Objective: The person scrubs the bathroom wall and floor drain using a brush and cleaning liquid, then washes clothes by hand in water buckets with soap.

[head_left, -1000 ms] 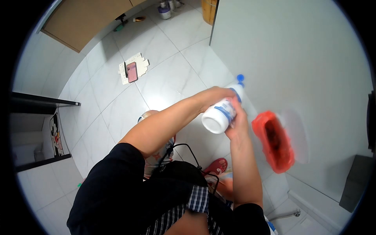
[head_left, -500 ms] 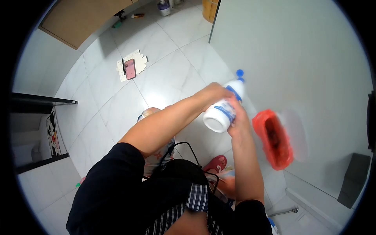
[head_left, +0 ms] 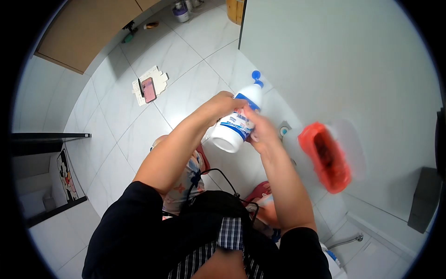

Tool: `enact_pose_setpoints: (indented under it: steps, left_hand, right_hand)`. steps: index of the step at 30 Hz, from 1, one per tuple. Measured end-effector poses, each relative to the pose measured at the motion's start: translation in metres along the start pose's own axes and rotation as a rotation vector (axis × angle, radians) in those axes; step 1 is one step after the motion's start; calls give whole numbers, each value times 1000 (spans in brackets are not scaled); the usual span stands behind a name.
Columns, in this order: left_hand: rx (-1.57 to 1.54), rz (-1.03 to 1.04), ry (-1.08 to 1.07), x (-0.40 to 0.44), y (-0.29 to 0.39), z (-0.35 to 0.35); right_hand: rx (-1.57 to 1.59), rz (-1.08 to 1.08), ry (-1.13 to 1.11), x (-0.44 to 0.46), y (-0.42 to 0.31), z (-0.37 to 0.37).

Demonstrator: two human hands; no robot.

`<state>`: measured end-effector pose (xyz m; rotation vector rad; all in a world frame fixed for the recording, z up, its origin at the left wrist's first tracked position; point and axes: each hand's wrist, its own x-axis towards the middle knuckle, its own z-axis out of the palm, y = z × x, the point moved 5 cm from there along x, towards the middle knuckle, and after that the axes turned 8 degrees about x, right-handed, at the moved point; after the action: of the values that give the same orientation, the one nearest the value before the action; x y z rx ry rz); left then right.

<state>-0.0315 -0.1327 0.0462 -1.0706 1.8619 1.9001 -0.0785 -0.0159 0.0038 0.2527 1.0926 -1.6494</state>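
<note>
A white plastic bottle (head_left: pixel 226 139) with a blue-and-white label is held tilted in front of me, its neck pointing away. Its blue flip cap (head_left: pixel 256 76) hangs open at the far end. My left hand (head_left: pixel 225 103) is closed around the bottle's upper left side. From the right, my right hand (head_left: pixel 261 131) grips the bottle too, the thumb lying across the label. Parts of both hands' fingers are hidden behind the bottle.
To the right is a bin with a red bag lining (head_left: pixel 331 160), beside a pale panel (head_left: pixel 334 69). A phone (head_left: pixel 149 90) lies on a cut-out white mat (head_left: pixel 160 81) on the tiled floor. A wooden cabinet (head_left: pixel 86 35) stands at upper left, and a wooden bucket (head_left: pixel 235 11) at the top.
Both hands and the bottle have moved left in view, and the bottle's label shows more clearly. The view has shifted slightly, and a small round floor fitting now appears beside the bin.
</note>
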Motion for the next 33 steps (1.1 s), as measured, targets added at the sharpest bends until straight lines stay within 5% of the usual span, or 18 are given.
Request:
enact_pose_setpoints:
  steps: [10, 14, 17, 19, 24, 26, 31, 32, 33]
  left_hand:
    - [-465, 168, 58, -7, -4, -24]
    - [-329, 282, 305, -4, 2, -47]
    - [-455, 384, 424, -2, 8, -77]
    - [-465, 368, 402, 0, 4, -86]
    - [-358, 443, 431, -25, 1, -111]
    - [-326, 463, 425, -29, 0, -120]
    - [-281, 445, 321, -59, -8, -122]
    - [-264, 505, 395, -72, -12, -127]
    - [-238, 490, 396, -73, -15, -130]
  right_hand:
    - [-265, -229, 118, 7, -17, 33]
    - [-443, -286, 113, 12, -37, 20]
    - [-572, -329, 378, -3, -51, -10]
    - [-705, -205, 293, -2, -69, -34]
    - [-788, -212, 521, -44, -80, -63]
    - [-1094, -243, 577, -35, -83, -121]
    - [-871, -2, 726, -22, -50, -178]
    - [-1337, 36, 631, 14, -39, -231]
    - [-1475, -139, 471, 48, -28, -273]
